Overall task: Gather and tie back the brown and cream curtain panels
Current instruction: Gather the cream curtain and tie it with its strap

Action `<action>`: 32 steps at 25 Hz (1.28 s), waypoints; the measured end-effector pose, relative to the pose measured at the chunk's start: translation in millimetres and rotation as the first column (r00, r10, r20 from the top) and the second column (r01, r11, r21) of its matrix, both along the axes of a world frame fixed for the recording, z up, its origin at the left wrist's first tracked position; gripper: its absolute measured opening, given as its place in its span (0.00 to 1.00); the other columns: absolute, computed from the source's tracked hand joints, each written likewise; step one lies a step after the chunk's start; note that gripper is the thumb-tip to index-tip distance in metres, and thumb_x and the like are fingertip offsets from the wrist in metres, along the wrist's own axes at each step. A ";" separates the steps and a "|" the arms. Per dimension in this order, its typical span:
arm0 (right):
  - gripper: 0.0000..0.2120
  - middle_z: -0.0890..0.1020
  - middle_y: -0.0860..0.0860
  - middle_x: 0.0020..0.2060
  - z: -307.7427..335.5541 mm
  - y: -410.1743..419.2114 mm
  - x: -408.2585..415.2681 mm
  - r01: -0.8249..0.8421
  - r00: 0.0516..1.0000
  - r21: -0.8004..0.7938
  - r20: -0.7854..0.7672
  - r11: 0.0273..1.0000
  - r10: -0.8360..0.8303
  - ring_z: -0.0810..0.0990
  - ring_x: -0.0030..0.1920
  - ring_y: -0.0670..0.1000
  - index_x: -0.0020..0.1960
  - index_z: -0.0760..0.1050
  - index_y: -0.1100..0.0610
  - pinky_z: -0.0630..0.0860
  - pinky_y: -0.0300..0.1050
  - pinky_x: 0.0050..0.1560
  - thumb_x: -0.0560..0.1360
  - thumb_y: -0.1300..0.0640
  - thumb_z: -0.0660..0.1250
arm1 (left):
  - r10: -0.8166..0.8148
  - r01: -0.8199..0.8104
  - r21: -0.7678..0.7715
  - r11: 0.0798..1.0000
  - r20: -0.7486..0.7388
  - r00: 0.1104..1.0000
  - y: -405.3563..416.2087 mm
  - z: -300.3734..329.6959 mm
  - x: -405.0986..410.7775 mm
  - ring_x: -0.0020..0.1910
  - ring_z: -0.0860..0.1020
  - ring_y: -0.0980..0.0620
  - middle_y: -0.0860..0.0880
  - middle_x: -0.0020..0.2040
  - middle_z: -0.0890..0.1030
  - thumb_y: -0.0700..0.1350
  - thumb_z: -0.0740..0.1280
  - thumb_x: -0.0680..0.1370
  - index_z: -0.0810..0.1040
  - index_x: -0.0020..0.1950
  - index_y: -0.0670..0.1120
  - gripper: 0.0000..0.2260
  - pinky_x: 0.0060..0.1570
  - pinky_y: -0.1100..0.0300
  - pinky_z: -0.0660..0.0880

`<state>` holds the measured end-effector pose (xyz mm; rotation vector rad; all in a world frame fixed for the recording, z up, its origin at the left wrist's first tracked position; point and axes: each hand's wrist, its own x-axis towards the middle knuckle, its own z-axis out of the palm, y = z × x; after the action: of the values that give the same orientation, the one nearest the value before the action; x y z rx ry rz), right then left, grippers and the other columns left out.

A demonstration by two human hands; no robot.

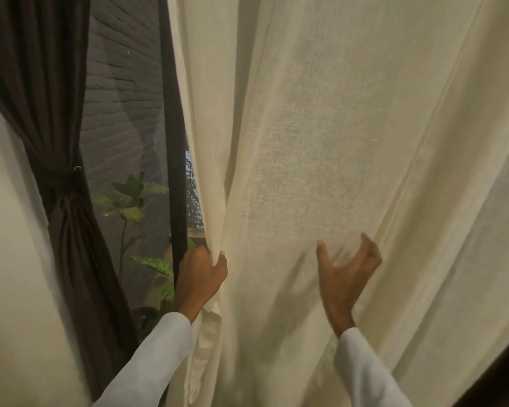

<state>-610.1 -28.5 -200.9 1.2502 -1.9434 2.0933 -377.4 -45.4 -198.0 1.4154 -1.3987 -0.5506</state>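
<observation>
A wide cream curtain panel (321, 142) hangs across the middle and right of the view. My left hand (202, 274) grips its bunched left edge beside the black window frame post (174, 171). My right hand (347, 274) is spread against the cloth further right, thumb and fingers apart, with a fold lying between them. A brown curtain panel (41, 83) hangs at the left, cinched by a dark tieback (66, 180). Another cream panel (9, 259) covers the far left.
Behind the glass I see a grey brick wall (121, 83) and a leafy green plant (135, 198). A dark strip (500, 377) crosses the bottom right corner.
</observation>
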 end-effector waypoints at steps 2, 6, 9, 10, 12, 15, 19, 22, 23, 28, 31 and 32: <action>0.49 0.60 0.52 0.74 11.0 -9.2 -25.4 -0.062 0.991 0.113 0.129 0.992 0.047 0.61 0.74 0.51 0.76 0.55 0.51 0.64 0.45 0.68 0.65 0.38 0.77 | 0.001 -0.001 -0.008 1.000 -0.011 1.000 -1.1 0.3 0.0 0.42 0.77 0.50 0.51 0.43 0.78 0.47 0.69 0.77 0.74 0.47 0.48 0.05 0.43 0.55 0.78; 0.31 0.81 0.49 0.60 29.1 -29.0 -24.6 -0.448 0.865 0.011 0.260 0.894 0.430 0.80 0.60 0.47 0.66 0.73 0.49 0.77 0.49 0.60 0.67 0.44 0.78 | 0.010 -0.010 -0.022 1.000 -0.017 1.000 -1.8 2.9 -5.8 0.40 0.76 0.52 0.52 0.41 0.76 0.48 0.70 0.76 0.73 0.45 0.48 0.07 0.39 0.61 0.74; 0.08 0.85 0.49 0.42 26.6 -32.9 4.6 -0.369 0.929 0.030 0.039 0.929 0.367 0.84 0.43 0.50 0.51 0.81 0.55 0.82 0.53 0.46 0.74 0.54 0.73 | 0.003 -0.003 -0.031 1.000 -0.012 1.000 -1.0 5.0 -7.8 0.41 0.77 0.51 0.52 0.41 0.76 0.48 0.69 0.77 0.73 0.45 0.48 0.07 0.40 0.59 0.75; 0.07 0.84 0.49 0.40 21.2 -30.1 17.1 -0.336 0.940 0.053 -0.042 0.940 0.338 0.83 0.40 0.50 0.50 0.80 0.57 0.81 0.50 0.43 0.75 0.55 0.71 | 0.002 -0.002 -0.037 0.999 -0.010 1.000 -1.0 4.8 -8.0 0.42 0.77 0.51 0.52 0.42 0.76 0.47 0.69 0.77 0.73 0.46 0.48 0.06 0.41 0.58 0.75; 0.08 0.82 0.50 0.38 5.5 -24.1 37.8 -0.276 0.935 0.094 -0.207 0.957 0.290 0.81 0.37 0.51 0.47 0.79 0.59 0.78 0.47 0.39 0.77 0.54 0.68 | -0.001 0.001 -0.054 0.999 0.003 1.000 0.6 5.0 -8.8 0.43 0.79 0.49 0.50 0.44 0.78 0.46 0.69 0.77 0.74 0.47 0.48 0.05 0.42 0.56 0.77; 0.11 0.81 0.53 0.35 -17.6 -20.9 60.4 -0.269 0.892 0.160 -0.330 0.950 0.308 0.79 0.35 0.53 0.43 0.77 0.60 0.73 0.45 0.35 0.78 0.53 0.65 | -0.029 0.030 -0.098 0.995 0.005 1.000 2.1 5.5 -11.7 0.46 0.80 0.46 0.49 0.45 0.78 0.44 0.68 0.78 0.76 0.51 0.44 0.06 0.42 0.57 0.77; 0.09 0.77 0.48 0.34 -23.8 -12.1 93.4 -0.378 0.822 0.173 -0.388 0.909 0.416 0.73 0.32 0.44 0.40 0.74 0.60 0.67 0.33 0.34 0.77 0.56 0.66 | -0.129 0.129 -0.052 0.990 -0.008 0.992 4.7 8.3 -22.5 0.48 0.81 0.49 0.54 0.44 0.79 0.56 0.68 0.76 0.75 0.51 0.51 0.10 0.44 0.54 0.79; 0.06 0.72 0.38 0.35 -20.2 -5.0 103.4 -0.509 0.765 0.217 -0.330 0.833 0.553 0.71 0.32 0.35 0.43 0.71 0.53 0.65 0.23 0.33 0.76 0.61 0.67 | -0.155 0.155 0.011 0.988 0.002 0.988 9.9 11.7 -26.1 0.45 0.81 0.52 0.53 0.47 0.80 0.77 0.65 0.61 0.74 0.52 0.54 0.32 0.43 0.54 0.81; 0.07 0.71 0.38 0.34 -20.8 -5.1 102.5 -0.540 0.738 0.240 -0.326 0.807 0.591 0.72 0.32 0.34 0.43 0.69 0.51 0.65 0.24 0.33 0.76 0.61 0.66 | -0.140 0.139 0.024 0.990 0.028 0.990 9.6 12.5 -27.1 0.45 0.81 0.53 0.53 0.47 0.80 0.78 0.65 0.59 0.74 0.52 0.54 0.34 0.43 0.54 0.81; 0.17 0.78 0.42 0.57 -22.9 -1.7 77.6 -0.613 0.537 0.417 -0.403 0.671 0.741 0.79 0.48 0.41 0.62 0.77 0.50 0.76 0.32 0.45 0.75 0.47 0.67 | 0.004 0.000 -0.057 0.998 0.085 0.996 3.6 19.9 -24.9 0.47 0.80 0.47 0.51 0.46 0.79 0.53 0.66 0.78 0.78 0.54 0.45 0.12 0.41 0.58 0.75; 0.20 0.80 0.46 0.59 -23.6 -5.1 30.9 -0.283 0.871 0.238 -0.343 0.929 0.353 0.79 0.57 0.48 0.63 0.77 0.51 0.75 0.43 0.57 0.74 0.44 0.70 | 0.003 0.003 -0.060 0.998 0.095 0.995 0.5 20.2 -17.4 0.44 0.80 0.47 0.49 0.45 0.80 0.50 0.64 0.80 0.79 0.52 0.43 0.12 0.42 0.57 0.75; 0.23 0.78 0.50 0.62 -22.2 -6.9 11.4 -0.141 0.943 0.193 -0.271 0.971 0.191 0.77 0.61 0.52 0.65 0.74 0.54 0.74 0.47 0.61 0.74 0.47 0.72 | -0.003 0.007 -0.055 0.998 0.082 0.997 -0.3 20.2 -14.9 0.44 0.79 0.48 0.50 0.45 0.80 0.51 0.63 0.80 0.79 0.53 0.43 0.12 0.43 0.57 0.75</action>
<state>-598.8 -35.4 -223.1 1.7007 -1.9773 1.7113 -392.4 -45.8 -177.9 1.4039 -1.4723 -0.4577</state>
